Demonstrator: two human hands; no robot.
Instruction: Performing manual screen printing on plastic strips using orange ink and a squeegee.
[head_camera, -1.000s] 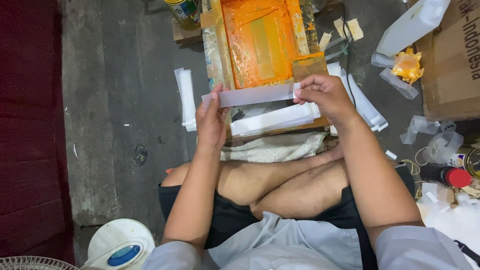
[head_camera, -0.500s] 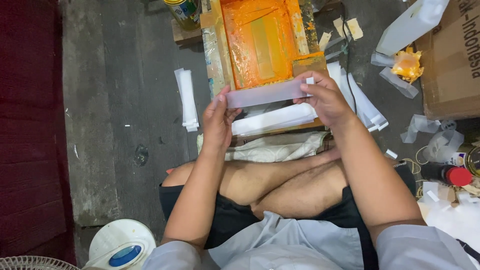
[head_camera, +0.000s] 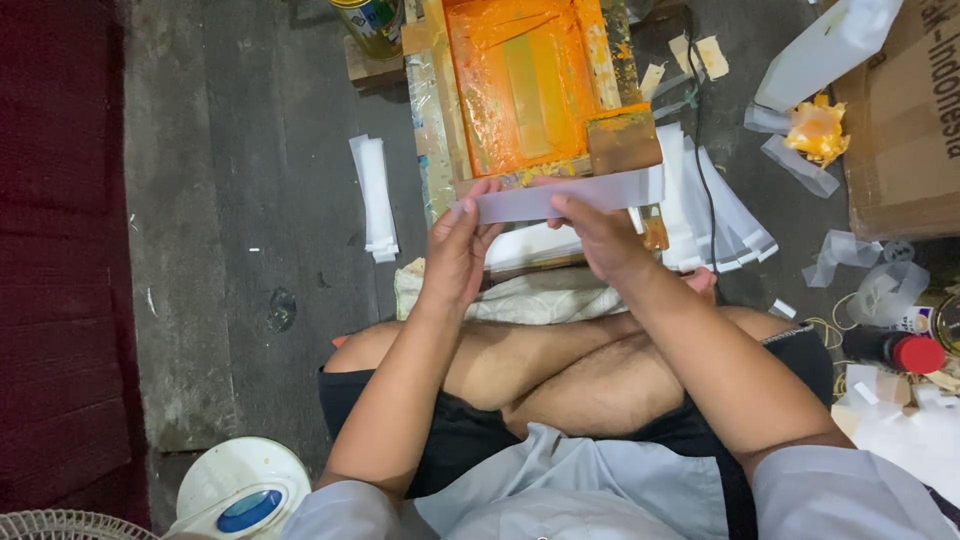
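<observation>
I sit cross-legged on the floor and hold a long white strip (head_camera: 600, 193) level in front of me. My left hand (head_camera: 457, 250) pinches the strip's left end. My right hand (head_camera: 598, 235) grips it from below near the middle, and the strip's right end sticks out free. Just beyond the strip lies a wooden printing frame (head_camera: 520, 85) smeared with orange ink, with a small ink-stained block (head_camera: 622, 140) at its near right corner. More white strips (head_camera: 540, 245) lie under the frame's near edge.
A stack of white strips (head_camera: 372, 195) lies on the grey floor at left, another fanned pile (head_camera: 725, 215) at right. A cardboard box (head_camera: 905, 130), an orange-stained rag (head_camera: 818, 130), a red-capped bottle (head_camera: 900, 352), a tin can (head_camera: 370, 22) and a white fan base (head_camera: 240, 490) surround me.
My right hand has slid left along the strip from its right end to near the middle. The strip has shifted slightly away from me, toward the frame.
</observation>
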